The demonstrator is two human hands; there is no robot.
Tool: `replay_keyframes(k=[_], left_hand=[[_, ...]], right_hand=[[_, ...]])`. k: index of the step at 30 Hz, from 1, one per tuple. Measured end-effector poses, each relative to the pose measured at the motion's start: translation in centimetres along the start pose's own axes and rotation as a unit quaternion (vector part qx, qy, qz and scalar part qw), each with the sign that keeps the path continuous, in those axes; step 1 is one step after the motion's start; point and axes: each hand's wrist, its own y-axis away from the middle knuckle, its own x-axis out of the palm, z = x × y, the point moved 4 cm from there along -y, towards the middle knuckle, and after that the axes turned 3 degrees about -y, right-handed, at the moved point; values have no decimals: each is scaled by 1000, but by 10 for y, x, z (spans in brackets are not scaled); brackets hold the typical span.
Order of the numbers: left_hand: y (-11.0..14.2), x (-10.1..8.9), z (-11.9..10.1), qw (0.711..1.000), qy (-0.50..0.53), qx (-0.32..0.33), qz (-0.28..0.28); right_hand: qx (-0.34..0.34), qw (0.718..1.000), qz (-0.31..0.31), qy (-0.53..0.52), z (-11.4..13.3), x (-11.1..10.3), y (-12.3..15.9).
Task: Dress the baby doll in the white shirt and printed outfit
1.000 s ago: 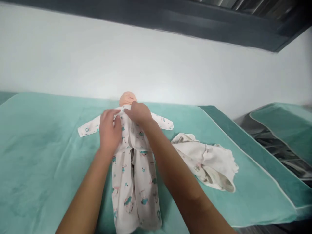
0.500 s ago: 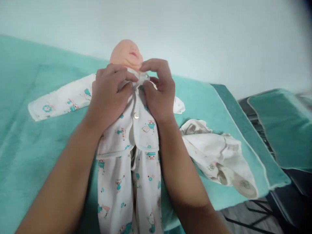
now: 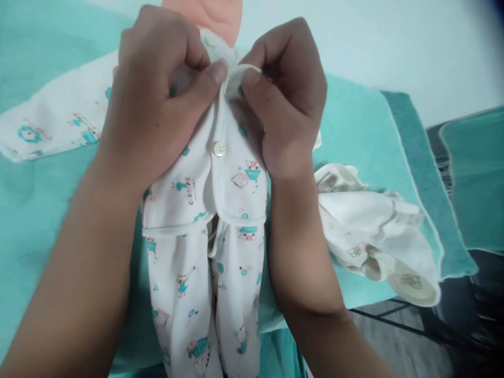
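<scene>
A baby doll (image 3: 212, 16) lies on its back, its head partly cut off by the top of the view. It wears a white printed jacket (image 3: 240, 194) and matching printed trousers (image 3: 240, 283). My left hand (image 3: 161, 79) pinches the jacket's front edge below the neck between thumb and fingers. Just across the opening, my right hand (image 3: 287, 94) grips the other front edge, lifting the cloth a little. Lower on the front, a round button (image 3: 219, 149) shows on the overlapped edges. Whether a button lies between my fingertips is hidden.
Crumpled white baby clothes (image 3: 366, 220) lie to the right on the green towel (image 3: 354, 121). Beyond the towel's edge, a dark chair with a green cover (image 3: 478, 178) stands at the far right. A white wall (image 3: 374, 42) rises behind.
The view has come closer and lower, so the doll's face has left the frame. Both hands have moved a little down the jacket front from the collar, still gripping its edges.
</scene>
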Motion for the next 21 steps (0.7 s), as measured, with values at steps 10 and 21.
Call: replay_keyframes(k=[10,21], left_hand=[[-16,1,-13,998,-61,-27,3],[21,3,22,972,126,174,-94]], right_hand=[[-93,991,4,-98,5,5,0],[-77,995,61,-2,21,-10,8]])
